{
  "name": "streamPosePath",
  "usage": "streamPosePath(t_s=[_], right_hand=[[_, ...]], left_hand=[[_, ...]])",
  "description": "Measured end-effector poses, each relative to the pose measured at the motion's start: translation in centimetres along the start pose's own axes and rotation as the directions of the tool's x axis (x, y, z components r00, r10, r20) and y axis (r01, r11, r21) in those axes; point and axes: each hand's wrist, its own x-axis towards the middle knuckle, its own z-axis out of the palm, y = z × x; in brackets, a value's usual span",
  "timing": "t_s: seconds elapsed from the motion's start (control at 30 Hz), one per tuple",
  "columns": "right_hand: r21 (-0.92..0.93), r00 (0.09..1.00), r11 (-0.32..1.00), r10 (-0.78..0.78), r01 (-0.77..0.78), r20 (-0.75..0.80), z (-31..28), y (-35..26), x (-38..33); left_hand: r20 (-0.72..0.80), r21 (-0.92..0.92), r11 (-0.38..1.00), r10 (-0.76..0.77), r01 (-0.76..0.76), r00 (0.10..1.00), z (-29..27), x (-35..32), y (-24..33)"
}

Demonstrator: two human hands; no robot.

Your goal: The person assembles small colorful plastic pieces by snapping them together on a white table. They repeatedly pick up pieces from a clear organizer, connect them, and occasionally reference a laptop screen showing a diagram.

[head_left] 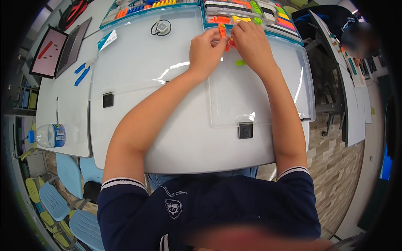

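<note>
Above the clear lid at the far side of the table, my two hands meet around small plastic building pieces. My left hand [205,53] is closed, thumb and fingers pinching an upright orange building beam [222,32] with a bit of green near its top. Close against the beam, my right hand [254,41] has its fingers curled down at a small red piece [232,42]; its fingertips are partly hidden. A bright green piece [240,62] lies just below my right hand.
Two sorting cases [200,16] of colourful parts stand at the back, their clear lids [134,54] spread over the table. A cabled white module [162,27] rests on one lid. Leftward are blue-handled pliers [82,73], a laptop [63,48] and a water bottle [51,136]. Another person sits far right.
</note>
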Motion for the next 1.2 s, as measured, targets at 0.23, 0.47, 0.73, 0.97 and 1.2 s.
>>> streamPosePath(t_s=[0.23, 0.47, 0.73, 0.97, 1.2], right_hand=[[0.356, 0.974, 0.914, 0.223, -0.193, -0.045, -0.2, 0.9, 0.6], [0.624, 0.857, 0.626, 0.495, -0.468, 0.146, -0.2, 1.1, 0.5], [0.834, 0.682, 0.134, 0.651, -0.536, 0.334, -1.8, 0.2, 0.3], [0.869, 0.733, 0.081, 0.579, -0.488, 0.358, -3.6, -1.5, -2.9], [0.904, 0.734, -0.102, 0.549, -0.416, 0.400, -2.7, 0.2, -3.8]], left_hand=[[-0.070, -0.105, 0.994, 0.012, -0.019, 0.998, 0.4, 0.5, 0.3], [-0.039, -0.078, 0.997, -0.019, 0.015, 0.999, -0.3, 0.6, 0.9], [-0.046, -0.216, 0.976, 0.005, -0.015, 0.999, -0.5, 0.7, 1.9], [0.012, -0.485, 0.874, -0.030, 0.032, 0.999, 0.1, 0.5, 2.2], [0.092, -0.471, 0.878, -0.050, 0.087, 0.995, 0.1, 0.6, 2.1]])
